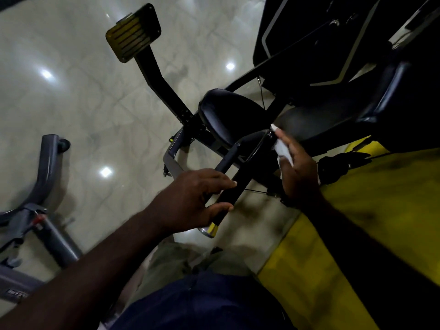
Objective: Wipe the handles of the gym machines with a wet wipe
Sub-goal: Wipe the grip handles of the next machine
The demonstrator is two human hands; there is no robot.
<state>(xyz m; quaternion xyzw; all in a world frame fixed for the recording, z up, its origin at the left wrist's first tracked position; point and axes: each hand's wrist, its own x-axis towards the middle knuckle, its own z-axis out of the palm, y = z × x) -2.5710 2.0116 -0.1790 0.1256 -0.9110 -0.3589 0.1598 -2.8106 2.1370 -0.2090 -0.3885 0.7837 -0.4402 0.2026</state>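
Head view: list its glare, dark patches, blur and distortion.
Head view: bright glare spots on the glossy floor; head view, upper right: the machine body and seat sink into near-black shadow; head view, edges: wide-angle bending; head view, centre: the wet wipe in the right hand looks slightly soft.

Black handle (242, 175): gripped by my left hand (197, 198). Wet wipe (282, 148): held by my right hand (298, 172) at the handle's far bend.
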